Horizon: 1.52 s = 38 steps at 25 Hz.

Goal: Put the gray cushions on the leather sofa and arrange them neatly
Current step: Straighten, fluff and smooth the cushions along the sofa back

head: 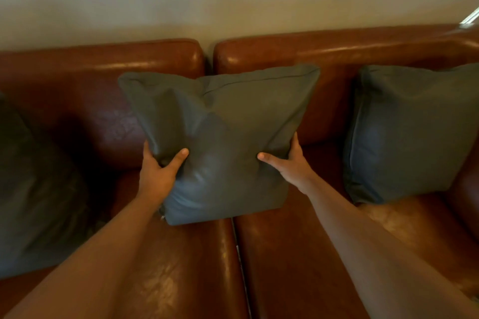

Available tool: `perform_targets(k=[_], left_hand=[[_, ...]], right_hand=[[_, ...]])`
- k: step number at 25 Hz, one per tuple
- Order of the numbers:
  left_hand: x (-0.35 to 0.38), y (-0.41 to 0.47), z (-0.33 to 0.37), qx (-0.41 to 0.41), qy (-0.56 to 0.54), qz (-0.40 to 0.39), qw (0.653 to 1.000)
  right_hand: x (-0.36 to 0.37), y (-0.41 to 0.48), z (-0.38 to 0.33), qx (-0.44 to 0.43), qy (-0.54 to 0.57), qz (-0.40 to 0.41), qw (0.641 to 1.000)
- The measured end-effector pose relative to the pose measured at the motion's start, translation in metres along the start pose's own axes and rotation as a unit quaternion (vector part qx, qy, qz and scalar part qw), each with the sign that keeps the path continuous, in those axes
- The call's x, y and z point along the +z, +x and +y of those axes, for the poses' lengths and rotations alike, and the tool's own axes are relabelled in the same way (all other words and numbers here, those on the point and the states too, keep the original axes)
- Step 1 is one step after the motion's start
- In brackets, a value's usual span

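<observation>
Gray middle cushion (233, 137): upright on the leather sofa (298, 254), over its seat seam.
Left hand (158, 173): my fingers clamp its left edge.
Right hand (290, 160): my fingers clamp its right edge.
Other cushions: right cushion (409, 132), left cushion (33, 189).

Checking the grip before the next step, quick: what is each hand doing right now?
Left hand: closed on the middle gray cushion, lower left edge.
Right hand: closed on the same cushion, lower right edge.
</observation>
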State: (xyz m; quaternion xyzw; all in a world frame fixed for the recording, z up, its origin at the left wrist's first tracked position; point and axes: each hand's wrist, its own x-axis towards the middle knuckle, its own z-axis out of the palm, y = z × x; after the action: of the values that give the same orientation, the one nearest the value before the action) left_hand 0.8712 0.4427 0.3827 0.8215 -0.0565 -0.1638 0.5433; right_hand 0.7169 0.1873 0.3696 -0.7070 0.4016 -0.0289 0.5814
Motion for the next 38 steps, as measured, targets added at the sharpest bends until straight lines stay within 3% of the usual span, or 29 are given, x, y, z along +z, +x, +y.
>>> perform_targets(k=[8,12,14,17,19,22,23,24,26,29,32,35,38], left_hand=[[0.012,0.0,-0.01,0.017,-0.003,0.027,0.999],[0.046,-0.023,-0.01,-0.016,0.029,0.172,0.985],[0.082,-0.049,0.003,-0.001,0.064,0.257,0.964],[0.152,-0.087,0.048,0.1,0.085,0.284,0.95],[0.204,-0.103,0.079,0.162,0.112,0.242,0.95],[0.303,-0.123,0.12,0.221,0.141,0.16,0.952],[0.336,-0.128,0.132,0.224,0.146,0.122,0.956],[0.365,-0.13,0.141,0.211,0.138,0.076,0.965],[0.412,-0.128,0.154,0.139,0.081,-0.029,0.986],[0.456,-0.113,0.165,0.041,0.028,-0.123,0.991],[0.478,-0.096,0.164,-0.009,0.034,-0.139,0.99],[0.48,-0.085,0.152,-0.105,-0.016,-0.159,0.982],[0.479,-0.086,0.147,-0.184,-0.09,-0.181,0.962]], right_hand=[[-0.001,0.005,0.012,-0.015,0.003,-0.002,1.0],[-0.041,0.002,0.014,-0.047,-0.092,-0.044,0.994],[-0.089,0.007,0.021,-0.094,-0.152,0.004,0.984],[-0.189,0.025,0.034,-0.152,-0.26,0.139,0.943],[-0.244,0.029,0.04,-0.198,-0.331,0.159,0.909],[-0.319,0.036,0.063,-0.323,-0.469,0.16,0.806],[-0.344,0.04,0.069,-0.312,-0.467,0.179,0.808],[-0.369,0.045,0.074,-0.27,-0.436,0.206,0.834],[-0.412,0.053,0.08,-0.143,-0.314,0.233,0.909],[-0.463,0.071,0.094,-0.02,-0.104,0.195,0.975],[-0.495,0.082,0.109,0.049,0.042,0.12,0.991],[-0.503,0.091,0.119,0.111,0.088,0.065,0.988],[-0.501,0.1,0.12,0.122,0.109,0.066,0.984]])
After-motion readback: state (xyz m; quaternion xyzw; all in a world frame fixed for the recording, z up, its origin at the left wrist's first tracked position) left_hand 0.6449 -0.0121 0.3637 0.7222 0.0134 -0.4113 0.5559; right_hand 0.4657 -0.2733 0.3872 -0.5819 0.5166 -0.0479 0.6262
